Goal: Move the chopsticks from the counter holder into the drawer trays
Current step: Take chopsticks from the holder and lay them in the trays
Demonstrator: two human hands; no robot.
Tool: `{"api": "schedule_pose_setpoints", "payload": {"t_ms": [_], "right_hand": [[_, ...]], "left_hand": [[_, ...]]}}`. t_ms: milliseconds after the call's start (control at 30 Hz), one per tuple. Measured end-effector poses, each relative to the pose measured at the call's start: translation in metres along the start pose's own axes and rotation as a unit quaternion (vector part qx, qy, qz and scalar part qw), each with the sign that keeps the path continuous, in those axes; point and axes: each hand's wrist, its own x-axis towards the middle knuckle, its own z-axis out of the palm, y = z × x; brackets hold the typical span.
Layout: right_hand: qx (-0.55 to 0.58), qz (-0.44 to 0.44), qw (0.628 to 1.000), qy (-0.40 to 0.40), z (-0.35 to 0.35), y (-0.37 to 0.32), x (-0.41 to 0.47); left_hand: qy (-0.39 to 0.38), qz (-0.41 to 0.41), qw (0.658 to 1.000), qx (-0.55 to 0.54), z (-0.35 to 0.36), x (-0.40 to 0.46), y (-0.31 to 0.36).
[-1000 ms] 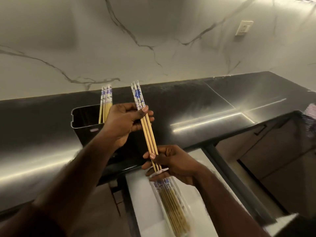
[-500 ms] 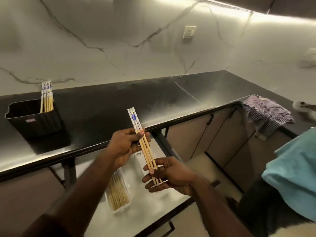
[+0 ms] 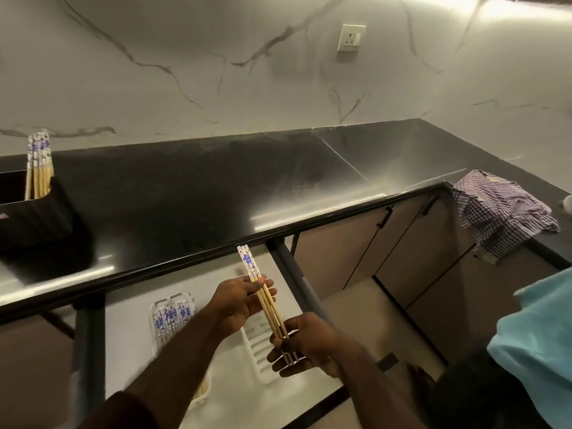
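Here both hands share one small bundle of chopsticks (image 3: 266, 300) above the open drawer (image 3: 130, 329). The left hand (image 3: 240, 301) pinches the bundle just below its blue-and-white patterned tops, thumb over the sticks and fingers behind. The right hand (image 3: 305, 345) grips the plain wooden tips lower down, its fingers curled under them. The bundle slants from upper left to lower right, its patterned ends reaching up just short of the black counter (image 3: 192, 199) edge.

Under the hands lies a white slotted tray (image 3: 258, 345) on the pale drawer floor, its ribs showing between the two wrists. To its left a second tray (image 3: 173, 317) holds more chopsticks lying flat with the patterned ends toward the counter; the left forearm crosses over its near part.

On the counter at far left stands the black holder (image 3: 34, 224), with several chopsticks (image 3: 38, 165) upright in its right corner, patterned tops up. A small pale label sits on the holder's front at the frame edge, too cropped and blurred to read.

On the marble-veined wall is a white socket (image 3: 351, 37); no writing can be made out on it. A purple checked cloth (image 3: 498, 209) is draped over the counter corner at right, and a light blue fabric (image 3: 538, 345) fills the lower right edge.
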Motion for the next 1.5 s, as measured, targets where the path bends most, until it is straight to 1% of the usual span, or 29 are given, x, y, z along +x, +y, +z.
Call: {"api": "schedule_pose_setpoints", "payload": {"t_ms": [67, 167, 300, 433, 533, 667, 767, 900, 967, 1133, 1300, 1367, 1500], "right_hand": [[-0.015, 0.021, 1.000, 0.005, -0.009, 0.002, 0.020], [-0.025, 0.059, 0.998, 0.016, -0.015, 0.009, 0.051], [-0.033, 0.103, 0.994, 0.032, -0.014, 0.022, 0.079], [-0.053, 0.126, 0.989, 0.050, -0.011, 0.030, 0.101], [-0.079, 0.131, 0.985, 0.078, -0.010, 0.039, 0.119], [-0.124, 0.126, 0.975, 0.138, -0.004, 0.052, 0.136], [-0.179, 0.115, 0.964, 0.157, -0.001, 0.061, 0.146], [-0.324, 0.084, 0.925, 0.182, 0.001, 0.068, 0.151], [-0.367, 0.057, 0.908, 0.194, 0.002, 0.069, 0.149], [-0.418, 0.010, 0.882, 0.218, 0.007, 0.075, 0.149], [-0.459, -0.019, 0.856, 0.235, 0.015, 0.077, 0.149], [-0.463, -0.032, 0.855, 0.231, 0.018, 0.077, 0.149], [-0.452, -0.046, 0.865, 0.212, 0.020, 0.076, 0.149]], "left_hand": [[0.013, -0.022, 1.000, -0.016, -0.004, 0.022, -0.008], [0.059, -0.058, 0.996, -0.033, -0.010, 0.055, -0.025], [0.108, -0.103, 0.989, 0.000, -0.015, 0.091, -0.046], [0.146, -0.124, 0.981, 0.010, -0.016, 0.116, -0.065], [0.164, -0.123, 0.979, 0.004, -0.016, 0.127, -0.073], [0.180, -0.124, 0.976, 0.004, -0.017, 0.134, -0.079], [0.189, -0.130, 0.973, 0.001, -0.016, 0.138, -0.083], [0.201, -0.133, 0.971, 0.001, -0.013, 0.139, -0.088], [0.207, -0.132, 0.969, 0.001, -0.011, 0.139, -0.090], [0.221, -0.139, 0.965, 0.004, -0.006, 0.137, -0.092], [0.221, -0.139, 0.965, 0.037, -0.003, 0.134, -0.095], [0.220, -0.136, 0.965, 0.053, -0.004, 0.133, -0.097], [0.225, -0.130, 0.962, 0.087, -0.002, 0.129, -0.097]]}}
